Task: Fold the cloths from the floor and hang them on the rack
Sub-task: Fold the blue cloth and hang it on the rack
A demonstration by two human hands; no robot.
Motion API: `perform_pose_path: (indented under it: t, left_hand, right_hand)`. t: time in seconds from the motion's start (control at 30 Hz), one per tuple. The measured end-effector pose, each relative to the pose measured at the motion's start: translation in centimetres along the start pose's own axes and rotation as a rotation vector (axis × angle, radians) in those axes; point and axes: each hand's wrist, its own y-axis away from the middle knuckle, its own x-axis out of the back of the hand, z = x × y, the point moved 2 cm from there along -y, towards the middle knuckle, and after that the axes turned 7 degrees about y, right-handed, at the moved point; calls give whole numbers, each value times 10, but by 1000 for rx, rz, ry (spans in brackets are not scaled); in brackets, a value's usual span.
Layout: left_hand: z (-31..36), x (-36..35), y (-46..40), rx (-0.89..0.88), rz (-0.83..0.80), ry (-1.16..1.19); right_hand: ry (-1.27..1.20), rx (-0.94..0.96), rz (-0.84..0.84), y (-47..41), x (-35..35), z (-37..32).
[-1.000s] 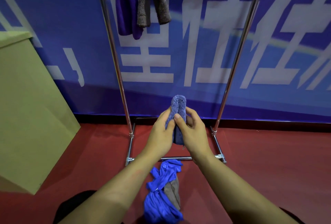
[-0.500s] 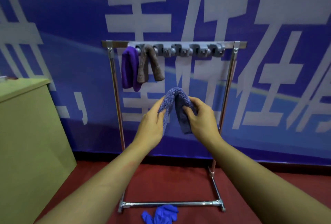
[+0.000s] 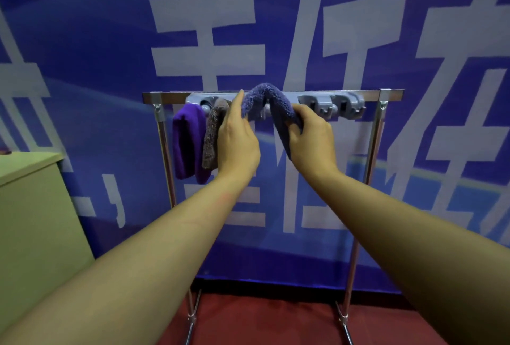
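Both hands have climbed since half a second ago, bringing the blue cloth (image 3: 271,107) from below the rack's top bar up to it at the centre of the frame. Going left to right: a purple cloth (image 3: 187,141) and a brown cloth (image 3: 214,135) already hang near the bar's left end; the left hand (image 3: 237,143) pinches the blue cloth's left flap, the right hand (image 3: 313,137) grips its right flap, and the fold arches over the rack (image 3: 386,95) bar. Two empty grey hooks (image 3: 334,104) sit further right. I'd say hanging is under way; next, lower the fold onto a hook and let go evenly.
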Motion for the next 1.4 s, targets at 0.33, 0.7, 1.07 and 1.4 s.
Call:
perform_pose_path:
  t: [0.33, 0.7, 1.07, 1.4]
  left_hand:
    - [-40, -23, -19, -47, 17, -27]
    - [-77, -30, 8, 160, -223, -185]
    - [-89, 1, 54, 414, -423, 1]
    - [-108, 61, 193, 511, -465, 90]
  right_hand:
    - [70, -24, -4, -37, -43, 21]
    - [79, -18, -161, -6, -65, 32]
    - [12, -111, -179, 41, -41, 35]
    - [17, -253, -354, 198, -63, 54]
